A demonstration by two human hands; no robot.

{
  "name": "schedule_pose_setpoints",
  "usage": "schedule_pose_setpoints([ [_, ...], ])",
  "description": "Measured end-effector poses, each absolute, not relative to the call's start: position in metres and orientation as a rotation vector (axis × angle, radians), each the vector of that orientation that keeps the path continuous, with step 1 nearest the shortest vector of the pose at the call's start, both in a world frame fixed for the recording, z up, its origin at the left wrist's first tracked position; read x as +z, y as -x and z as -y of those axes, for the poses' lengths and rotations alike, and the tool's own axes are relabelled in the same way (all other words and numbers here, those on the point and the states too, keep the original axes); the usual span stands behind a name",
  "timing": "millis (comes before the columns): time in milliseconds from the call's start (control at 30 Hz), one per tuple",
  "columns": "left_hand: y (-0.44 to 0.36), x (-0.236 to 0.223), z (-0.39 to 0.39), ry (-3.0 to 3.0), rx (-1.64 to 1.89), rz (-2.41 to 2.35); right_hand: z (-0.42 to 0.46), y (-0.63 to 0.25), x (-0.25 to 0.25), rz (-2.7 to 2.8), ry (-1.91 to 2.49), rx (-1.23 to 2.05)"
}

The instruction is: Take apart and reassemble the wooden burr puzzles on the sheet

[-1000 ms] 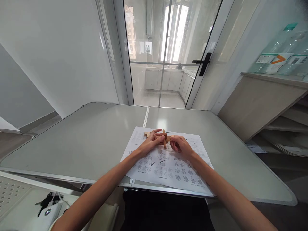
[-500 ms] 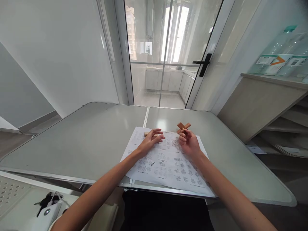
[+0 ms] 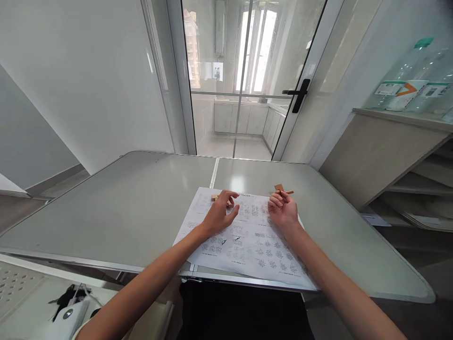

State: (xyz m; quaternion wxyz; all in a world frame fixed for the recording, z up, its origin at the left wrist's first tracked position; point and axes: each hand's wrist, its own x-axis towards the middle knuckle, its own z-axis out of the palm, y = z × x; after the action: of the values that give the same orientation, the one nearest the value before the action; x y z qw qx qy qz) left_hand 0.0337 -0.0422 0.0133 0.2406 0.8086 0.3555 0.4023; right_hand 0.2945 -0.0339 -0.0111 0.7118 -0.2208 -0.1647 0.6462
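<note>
My right hand [image 3: 284,210] is closed around some joined wooden puzzle pieces [image 3: 279,188], whose flat ends stick out above the fingers. Over the left part of the printed sheet [image 3: 244,264], my left hand [image 3: 224,210] is open, thumb and fingers apart. Light wooden blocks [image 3: 214,198] lie on the paper beside and partly behind its fingers; whether the fingertips touch them I cannot tell. Rows of small line diagrams cover the sheet, which lies at the front edge of the table.
The grey folding table [image 3: 106,212] has a seam in the middle. Beyond it stands a glass door [image 3: 226,118] with a black handle [image 3: 300,96]. Plastic bottles [image 3: 403,85] stand on a shelf unit [image 3: 382,156] at right. A white device [image 3: 71,315] lies at lower left.
My right hand has shifted right and turned the wooden pieces. My left hand has turned, its thumb dropping away from the fingers, and more of the blocks show.
</note>
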Motion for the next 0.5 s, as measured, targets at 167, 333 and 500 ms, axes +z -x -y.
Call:
schedule_pose_setpoints([
  [167, -0.03, 0.002, 0.034, -2.4, 1.108, -1.199, 0.034, -0.295, -0.013, 0.353, 0.489, 1.425],
  [333, -0.026, -0.002, 0.028, -2.393, 1.085, -1.367, 0.033, -0.295, -0.014, 0.389, 0.499, 1.431],
  [500, -0.023, -0.007, 0.026, -2.389, 1.014, -1.403, 0.035, -0.29, -0.011, 0.433, 0.53, 1.477],
])
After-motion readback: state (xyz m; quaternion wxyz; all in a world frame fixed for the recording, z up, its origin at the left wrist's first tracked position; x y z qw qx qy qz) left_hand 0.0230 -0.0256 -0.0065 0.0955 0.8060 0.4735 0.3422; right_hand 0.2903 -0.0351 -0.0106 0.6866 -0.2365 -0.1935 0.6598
